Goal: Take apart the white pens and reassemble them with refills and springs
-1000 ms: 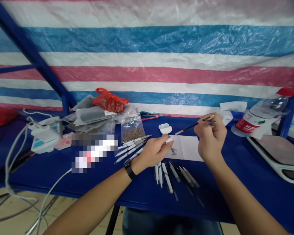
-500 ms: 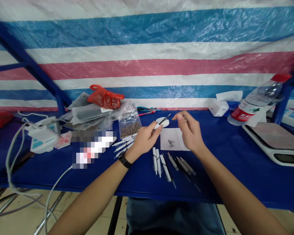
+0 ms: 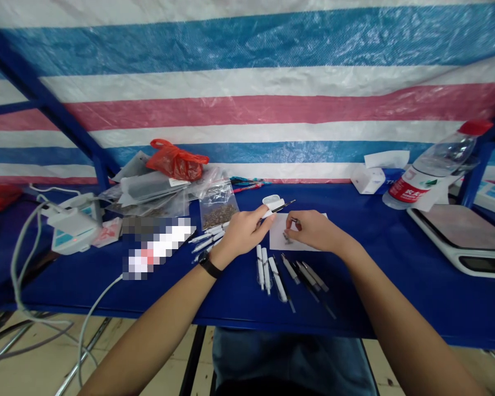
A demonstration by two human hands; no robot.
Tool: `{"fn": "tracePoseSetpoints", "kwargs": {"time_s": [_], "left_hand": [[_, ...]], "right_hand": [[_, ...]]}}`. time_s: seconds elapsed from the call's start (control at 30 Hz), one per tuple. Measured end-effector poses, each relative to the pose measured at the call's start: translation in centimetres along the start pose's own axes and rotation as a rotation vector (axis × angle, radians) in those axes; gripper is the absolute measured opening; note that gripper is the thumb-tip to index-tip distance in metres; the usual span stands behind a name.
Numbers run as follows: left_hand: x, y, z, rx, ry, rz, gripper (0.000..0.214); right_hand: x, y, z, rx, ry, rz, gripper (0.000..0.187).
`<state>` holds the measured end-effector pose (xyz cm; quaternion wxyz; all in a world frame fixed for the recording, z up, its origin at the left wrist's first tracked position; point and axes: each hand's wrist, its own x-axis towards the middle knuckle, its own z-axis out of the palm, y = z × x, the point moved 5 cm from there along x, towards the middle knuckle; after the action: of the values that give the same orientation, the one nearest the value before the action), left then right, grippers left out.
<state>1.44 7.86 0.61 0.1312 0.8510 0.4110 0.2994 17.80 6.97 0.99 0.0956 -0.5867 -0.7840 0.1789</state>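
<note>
The hands are apart. Left hand clamps a slim black pen, long axis near level, tip pointing right and slightly up, just above a paper sheet. Right hand rests on the sheet, fingertips beside small dark parts.

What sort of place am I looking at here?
Probably a makeshift small-parts workbench. A striped tarpaulin hangs behind it, rows of white pens lie on the blue table, and what looks like a digital scale sits at the table's right end.
</note>
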Motion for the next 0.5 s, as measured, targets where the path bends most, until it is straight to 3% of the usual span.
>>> {"fn": "tracePoseSetpoints", "kwargs": {"time_s": [0.2, 0.5], "left_hand": [[0.0, -0.1, 0.2, -0.027, -0.018, 0.000, 0.029], [0.0, 0.3, 0.3, -0.021, -0.030, 0.014, 0.027]], "right_hand": [[0.0, 0.0, 0.1, -0.042, -0.078, 0.049, 0.006], [0.1, -0.6, 1.3, -0.060, -0.034, 0.091, 0.007]]}}
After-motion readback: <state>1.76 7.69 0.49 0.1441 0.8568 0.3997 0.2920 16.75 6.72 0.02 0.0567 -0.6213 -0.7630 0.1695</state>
